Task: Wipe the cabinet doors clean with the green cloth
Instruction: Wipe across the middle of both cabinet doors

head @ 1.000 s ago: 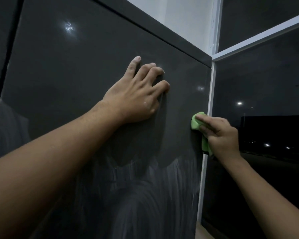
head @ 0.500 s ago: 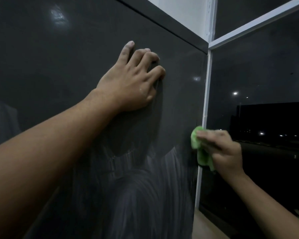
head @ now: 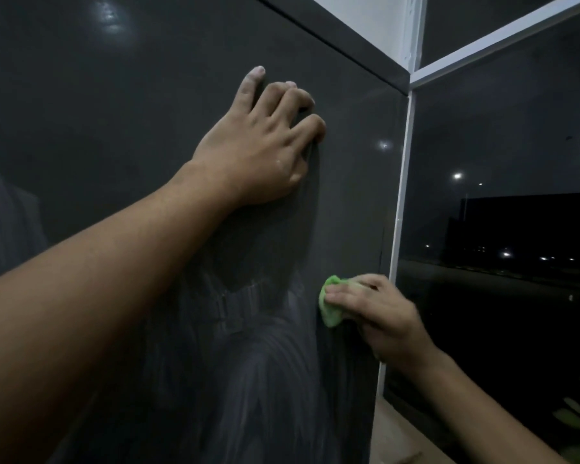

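While the dark, glossy cabinet door [head: 114,162] fills the left and middle of the view and runs to its right edge beside a white window frame [head: 403,182], the work on this panel looks roughly half done. Pale streaks [head: 275,380] fan across its lower part, and the upper part shows an even sheen with only lamp reflections. Right of the frame is dark window glass [head: 516,145] dotted with small lights.

The left hand [head: 258,152] is braced high on the door and grasps nothing; its fingers are arched, with the fingertips and the heel of the palm resting on the surface. Lower down and further right, the right hand [head: 382,316] grasps the green cloth [head: 330,308]. Its fingers lie over the bunched wad and press it against the door near the right edge, just left of the frame. How the thumb sits cannot be told. The cloth meets the panel at about the top of the streaked area.

The step in hand appears to be a wiping stroke along the right-hand strip of the door. The next move probably calls for steady pressure and overlapping passes across the streaked lower part, without letting the cloth slip off the edge onto the frame. The patch under the bracing hand will likely need a pass of its own, since fingertips tend to mark a gloss finish.
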A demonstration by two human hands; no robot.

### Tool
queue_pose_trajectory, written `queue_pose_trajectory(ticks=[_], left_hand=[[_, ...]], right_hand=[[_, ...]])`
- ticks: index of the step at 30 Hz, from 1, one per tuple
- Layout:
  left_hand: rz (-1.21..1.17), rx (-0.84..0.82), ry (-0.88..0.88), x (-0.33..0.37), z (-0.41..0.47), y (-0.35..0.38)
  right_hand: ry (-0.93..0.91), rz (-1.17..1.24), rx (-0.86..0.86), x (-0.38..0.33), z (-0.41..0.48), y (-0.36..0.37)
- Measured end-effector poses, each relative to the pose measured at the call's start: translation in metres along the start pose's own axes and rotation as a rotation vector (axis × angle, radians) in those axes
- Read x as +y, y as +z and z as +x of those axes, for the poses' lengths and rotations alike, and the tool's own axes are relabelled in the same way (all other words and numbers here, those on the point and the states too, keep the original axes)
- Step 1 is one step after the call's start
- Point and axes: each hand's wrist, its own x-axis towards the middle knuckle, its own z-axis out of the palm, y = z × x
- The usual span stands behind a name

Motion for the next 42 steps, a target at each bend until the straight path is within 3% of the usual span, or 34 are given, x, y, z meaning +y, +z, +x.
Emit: queue_pose_trajectory(ticks=[1,4,6,15,20,23,25,27,29,34,37,42], left_hand=[[0.001,-0.003,0.0,0.0,0.0,0.0],[-0.01,-0.023,0.013,-0.001,0.001,-0.002],[-0.01,-0.026,0.016,-0.001,0.0,-0.003],[-0.017,-0.04,-0.009,0.003,0.005,-0.003],[-0.075,-0.103,-0.012,0.004,0.004,-0.011],[-0.246,-0.108,-0.028,0.003,0.001,-0.017],[-0.383,-0.128,-0.017,0.001,-0.005,-0.027],[-0.44,-0.154,0.006,-0.004,-0.016,-0.038],[-0.401,-0.168,0.015,-0.013,-0.028,-0.048],[-0.203,-0.183,-0.088,-0.043,-0.05,-0.072],[-0.168,-0.183,-0.192,-0.055,-0.054,-0.086],[-0.17,-0.242,-0.262,-0.061,-0.055,-0.103]], right_hand=[[0.069,0.042,0.062,0.007,0.007,-0.004],[0.563,0.086,0.397,0.016,0.034,-0.006],[0.68,0.033,0.427,0.01,0.042,0.007],[0.504,-0.148,0.353,-0.046,0.043,0.047],[0.144,-0.064,0.175,-0.079,0.032,0.051],[0.013,-0.002,0.028,-0.083,0.029,0.052],[-0.049,-0.012,0.039,-0.074,0.036,0.045],[0.029,-0.057,0.205,-0.06,0.055,0.034],[0.238,-0.083,0.367,-0.046,0.078,0.026],[0.589,-0.001,0.57,-0.061,0.114,0.05],[0.528,0.026,0.572,-0.102,0.122,0.072],[0.254,0.179,0.265,-0.158,0.113,0.092]])
